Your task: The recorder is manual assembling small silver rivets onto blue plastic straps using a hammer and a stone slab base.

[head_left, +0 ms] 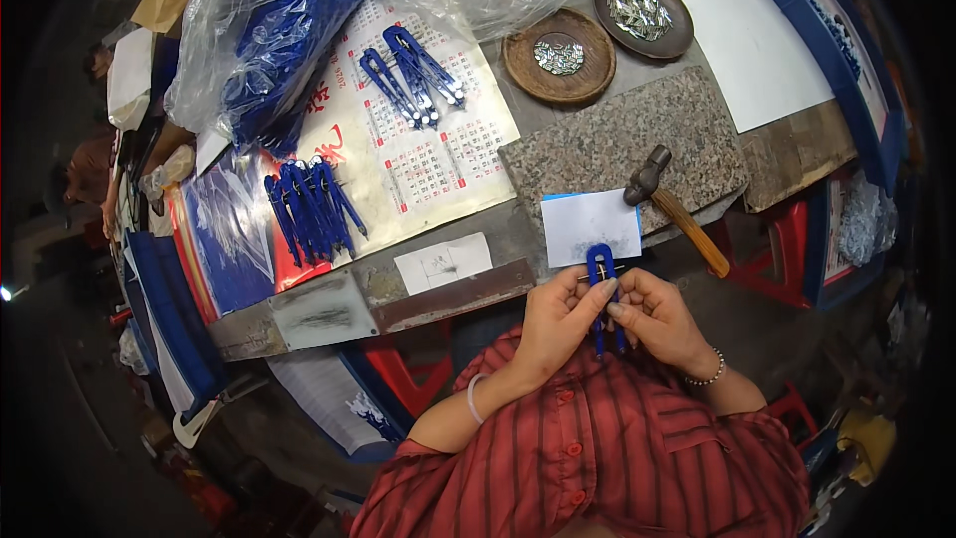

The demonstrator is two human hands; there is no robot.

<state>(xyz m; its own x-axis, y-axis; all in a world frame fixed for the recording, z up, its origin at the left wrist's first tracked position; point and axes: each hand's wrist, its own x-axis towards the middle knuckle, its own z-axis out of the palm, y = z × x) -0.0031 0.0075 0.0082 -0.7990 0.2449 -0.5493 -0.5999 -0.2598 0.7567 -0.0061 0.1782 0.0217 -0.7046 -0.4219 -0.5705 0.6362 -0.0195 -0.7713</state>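
Observation:
In front of my chest, at the table's near edge, both hands hold a blue two-legged plastic tool point(599, 257) with a rounded loop at its top and legs pointing down. My left hand point(563, 314) pinches its left side with thumb and fingers. From the other side my right hand point(659, 317) grips it, the two thumbs close together. A thin dark rod crosses the tool between the fingers; its kind I cannot make out. Just beyond lies a white paper pad point(588, 219) with grey smudges. A hammer point(672, 204) with a wooden handle rests right of the pad, on a granite slab point(607, 134).
Several similar blue tools point(309, 209) lie bunched on a calendar sheet point(448, 164), with more point(413, 80) farther back. A plastic bag point(269, 60) holds blue pieces. Small metal parts fill a wooden dish point(518, 75) and a dark dish point(682, 10). A blue tray point(881, 130) stands at right.

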